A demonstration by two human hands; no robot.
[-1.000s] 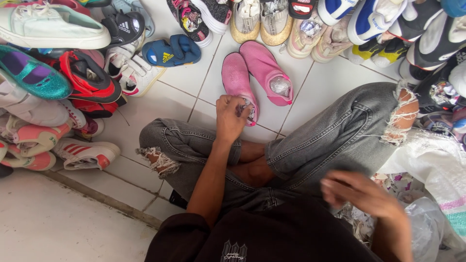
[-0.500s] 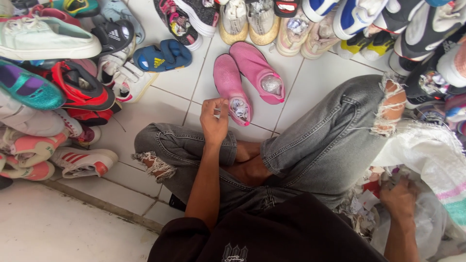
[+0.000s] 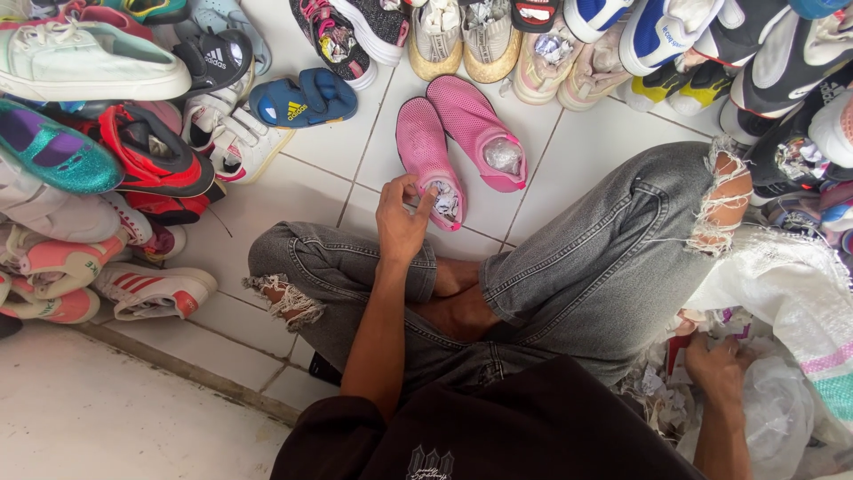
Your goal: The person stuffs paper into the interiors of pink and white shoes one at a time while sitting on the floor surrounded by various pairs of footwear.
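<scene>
Though my right hand [image 3: 718,372] is down beside my knee, I cannot tell whether its fingers are closed on anything: they are sunk among crumpled paper scraps [image 3: 662,396] and a clear plastic bag [image 3: 771,418], and the lower edge of the view cuts off my forearm. What lies under the white woven sack [image 3: 800,293] just beside it is hidden. My left hand [image 3: 400,222] reaches forward over my crossed legs, thumb and fingers spread a little and resting at the heel opening of the nearer pink shoe [image 3: 426,156], which lies on the white tiled floor [image 3: 569,160] in front of me. Wadded paper fills that opening, so I cannot make out whether my fingertips pinch the paper or only touch the rim. The second pink shoe [image 3: 480,129] lies just beside it, toe pointing away, stuffed with clear plastic. My grey ripped jeans [image 3: 604,258] cover much of the floor between the hands. To the left, piled sneakers [image 3: 98,169] overlap so that several show only in part, and a blue sandal [image 3: 302,100] sits near them. Along the top, a row of shoes [image 3: 533,44] is cropped by the frame.
</scene>
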